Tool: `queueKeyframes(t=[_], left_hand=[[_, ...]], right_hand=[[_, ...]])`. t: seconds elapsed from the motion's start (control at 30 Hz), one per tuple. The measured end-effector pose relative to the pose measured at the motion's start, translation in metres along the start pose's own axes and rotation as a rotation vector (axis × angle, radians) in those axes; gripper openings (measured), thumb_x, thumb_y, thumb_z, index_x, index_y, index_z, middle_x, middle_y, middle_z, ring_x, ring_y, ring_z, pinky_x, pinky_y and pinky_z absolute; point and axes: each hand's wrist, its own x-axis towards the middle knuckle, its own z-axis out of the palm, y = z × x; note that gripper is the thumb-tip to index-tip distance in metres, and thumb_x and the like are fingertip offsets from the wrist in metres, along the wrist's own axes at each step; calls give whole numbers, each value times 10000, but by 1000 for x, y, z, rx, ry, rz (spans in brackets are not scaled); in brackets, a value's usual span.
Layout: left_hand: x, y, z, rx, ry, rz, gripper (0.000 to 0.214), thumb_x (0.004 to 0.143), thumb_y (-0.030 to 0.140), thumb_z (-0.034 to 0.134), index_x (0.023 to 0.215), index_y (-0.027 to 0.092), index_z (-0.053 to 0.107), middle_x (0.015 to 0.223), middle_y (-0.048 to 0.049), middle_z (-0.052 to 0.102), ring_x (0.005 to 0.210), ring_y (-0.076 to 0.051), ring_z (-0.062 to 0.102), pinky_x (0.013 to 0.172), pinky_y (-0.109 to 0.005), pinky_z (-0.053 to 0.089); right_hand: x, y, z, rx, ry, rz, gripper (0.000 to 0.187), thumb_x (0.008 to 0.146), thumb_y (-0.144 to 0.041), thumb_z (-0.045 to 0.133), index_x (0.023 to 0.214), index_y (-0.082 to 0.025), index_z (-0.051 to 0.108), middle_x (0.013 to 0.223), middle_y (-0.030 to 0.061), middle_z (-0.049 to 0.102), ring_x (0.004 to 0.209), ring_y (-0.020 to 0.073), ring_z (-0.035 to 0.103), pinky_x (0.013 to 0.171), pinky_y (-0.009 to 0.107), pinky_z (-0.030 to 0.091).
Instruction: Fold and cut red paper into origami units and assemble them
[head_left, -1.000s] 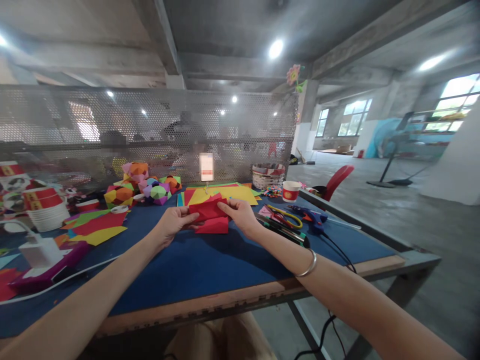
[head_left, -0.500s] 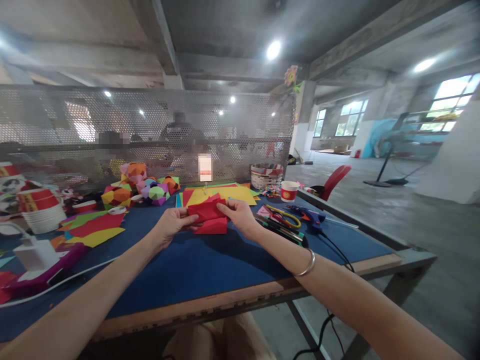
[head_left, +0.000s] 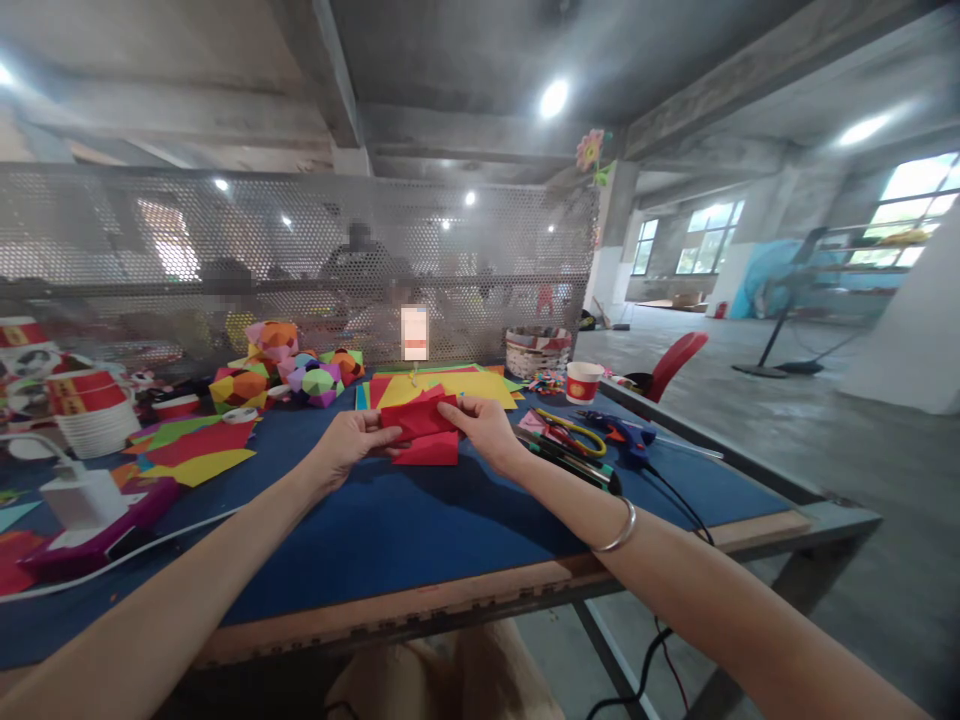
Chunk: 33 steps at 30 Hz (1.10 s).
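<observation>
A piece of folded red paper (head_left: pixel 415 418) is held above the blue tabletop. My left hand (head_left: pixel 352 440) pinches its left end, thumb on top, with the other fingers partly hidden underneath. At the opposite end my right hand (head_left: pixel 484 430) grips the upper right corner between thumb and fingers. Another red paper piece (head_left: pixel 429 450) shows just below the folded one; whether the two are joined I cannot tell. Behind them lies a stack of coloured paper sheets (head_left: pixel 480 385), yellow on top.
Scissors (head_left: pixel 581 437), a cutter (head_left: pixel 577 465) and a blue glue gun (head_left: pixel 626 435) lie on the right, near a paper cup (head_left: pixel 583 382) and a woven basket (head_left: pixel 538 353). Folded paper balls (head_left: pixel 315 383), stacked cups (head_left: pixel 94 415) and a purple power strip (head_left: pixel 135 515) occupy the left.
The view has shifted slightly, so everything sits a little further right. Both hands keep their hold on the red paper, with almost no other movement.
</observation>
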Motion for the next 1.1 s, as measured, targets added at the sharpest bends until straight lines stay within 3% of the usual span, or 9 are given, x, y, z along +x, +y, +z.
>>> queueKeyframes(t=[0.23,0.43,0.67,0.77,0.87,1.1], left_hand=[[-1,-1,1,-18,-2,-35,489,506,402,958,871,131,777,860,-99,790,740,-203,740,681,-285,580],[-1,-2,3,-41,3,-16,456,565,477,927,818,131,770,768,-62,773,614,-142,676,653,-269,565],[-3,3,4,1,-17,-5,413,643,446,882,899,147,756,813,-86,770,770,-199,714,770,-318,574],[-3,2,3,87,-35,8,381,655,473,836,854,162,743,777,-75,749,719,-190,685,718,-308,551],[-2,2,1,239,-75,20,301,657,475,775,678,186,692,628,-20,664,559,-146,575,565,-267,459],[-11,3,4,686,-327,107,343,620,348,695,428,208,447,449,55,371,467,-95,320,499,-265,215]], right_hand=[[-1,-4,-3,-18,-64,57,319,978,-403,624,1177,-155,636,1140,65,666,952,205,670,819,398,580],[-3,-3,-1,-32,-79,43,341,975,-392,629,1228,-164,618,1208,77,646,1008,225,661,852,421,576],[-2,-1,2,-91,-97,26,315,985,-407,614,1170,-154,635,1113,59,668,921,195,673,792,379,585],[-1,4,1,-159,-118,22,328,983,-405,615,1199,-158,626,1154,67,660,958,208,669,818,398,582],[1,8,-3,-257,-190,26,334,981,-399,619,1216,-162,622,1183,73,653,986,217,666,837,411,579],[-7,-6,-9,-591,-447,3,301,974,-383,632,1182,-165,641,1171,62,659,976,217,666,832,398,581]])
